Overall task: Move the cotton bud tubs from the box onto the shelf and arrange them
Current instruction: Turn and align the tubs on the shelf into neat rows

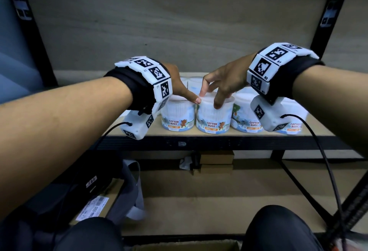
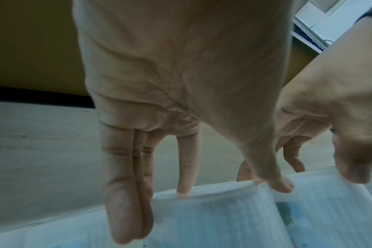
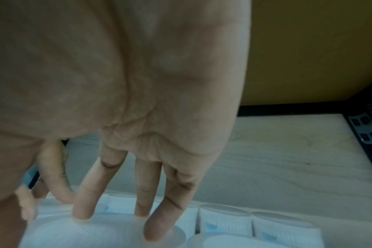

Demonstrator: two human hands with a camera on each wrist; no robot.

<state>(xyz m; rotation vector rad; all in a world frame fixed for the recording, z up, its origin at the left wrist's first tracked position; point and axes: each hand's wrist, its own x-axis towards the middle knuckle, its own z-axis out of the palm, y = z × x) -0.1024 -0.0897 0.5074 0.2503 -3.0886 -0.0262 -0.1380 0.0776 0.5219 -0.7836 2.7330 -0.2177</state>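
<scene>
Several white cotton bud tubs with blue labels stand in rows on the wooden shelf (image 1: pixel 219 133). My right hand (image 1: pixel 210 99) grips the middle front tub (image 1: pixel 213 120) from above, thumb on its front wall and fingertips (image 3: pixel 81 216) on the far rim of its lid (image 3: pixel 74 234). My left hand (image 1: pixel 185 91) hovers over the tub to its left (image 1: pixel 177 115) with straight fingers (image 2: pixel 123 193). Its thumb tip touches the rims where the two tubs meet. Two more front tubs (image 1: pixel 246 119) stand to the right, partly hidden by my right wrist camera. Back-row tubs (image 1: pixel 194 83) show behind my hands.
The shelf's back panel (image 1: pixel 179 32) is bare wood, framed by black uprights. Below, small cardboard boxes (image 1: pixel 216 161) lie on a lower shelf. A labelled carton (image 1: pixel 95 207) and a grey bag (image 1: pixel 133 187) sit at lower left. An open box edge (image 1: pixel 185 245) shows between my knees.
</scene>
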